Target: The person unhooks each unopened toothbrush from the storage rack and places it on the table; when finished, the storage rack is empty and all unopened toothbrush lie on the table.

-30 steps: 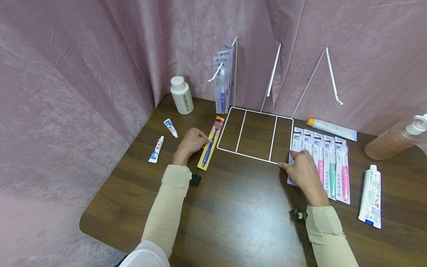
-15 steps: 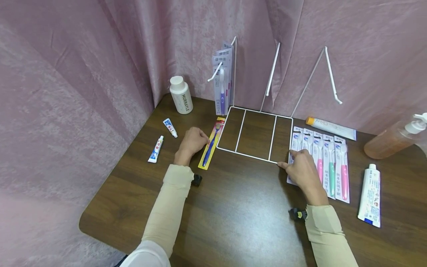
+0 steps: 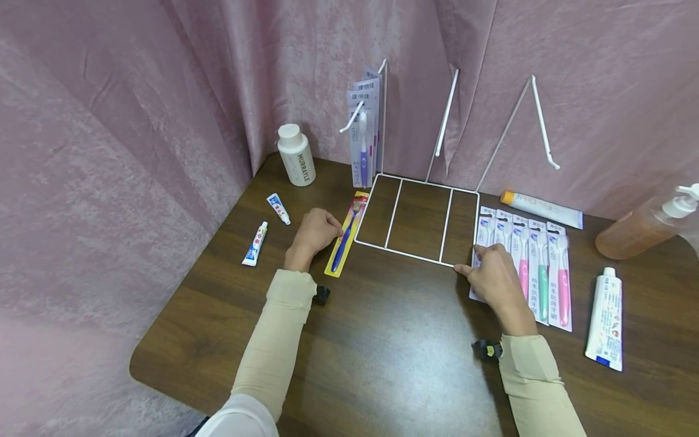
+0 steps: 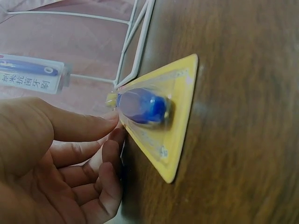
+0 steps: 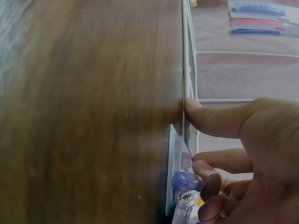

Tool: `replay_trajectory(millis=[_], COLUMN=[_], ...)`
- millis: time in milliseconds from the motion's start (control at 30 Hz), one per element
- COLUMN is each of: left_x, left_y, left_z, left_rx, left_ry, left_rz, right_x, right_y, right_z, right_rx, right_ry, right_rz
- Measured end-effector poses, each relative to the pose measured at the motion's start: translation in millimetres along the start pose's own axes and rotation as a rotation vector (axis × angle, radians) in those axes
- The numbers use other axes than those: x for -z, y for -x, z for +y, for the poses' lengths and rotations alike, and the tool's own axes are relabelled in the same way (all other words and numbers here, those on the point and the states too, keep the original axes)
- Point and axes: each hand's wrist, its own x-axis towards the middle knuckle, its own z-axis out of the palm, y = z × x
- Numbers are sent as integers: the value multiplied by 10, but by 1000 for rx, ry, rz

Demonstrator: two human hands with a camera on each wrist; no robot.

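The left hand (image 3: 315,232) is resting on the wooden table (image 3: 382,340) with curled fingers touching the left edge of the yellow toothbrush pack (image 3: 346,241), which is lying flat just beside the left side of the white wire rack (image 3: 420,221); whether the fingers are pinching the card cannot be told. The right hand (image 3: 494,280) is lying over the row of toothbrush packs (image 3: 537,267), its thumb pressing at the rack's near right corner, other fingers bent onto the nearest pack. Bare tabletop is lying between the forearms, toward the near edge.
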Motion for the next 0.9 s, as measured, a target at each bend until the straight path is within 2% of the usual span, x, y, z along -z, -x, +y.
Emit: replay_trajectory(millis=[333,467,600,667,833,900], left_x=[-2,-5,23,93,357,419], left_y=[-7,-46,-98,-19,421,517], left_z=[32,-16,-8,139,753,924], left_rx=[23,-8,-81,-132,-301,-355], left_ry=[14,23,102,157,284,317], left_rz=[-23,-21,45,107,262,307], right_x=[29,45,14,-1,-22,-25], right_y=[9,19,3,-6,-16,-15], right_z=[-16,-38,-13,5,36,37], right_rx=[1,-3,-12,-16,-13,-8], right_ry=[-1,-3,-3,-4,-5,-5], right_rz=[-5,-1,-1,-6,-6,-2])
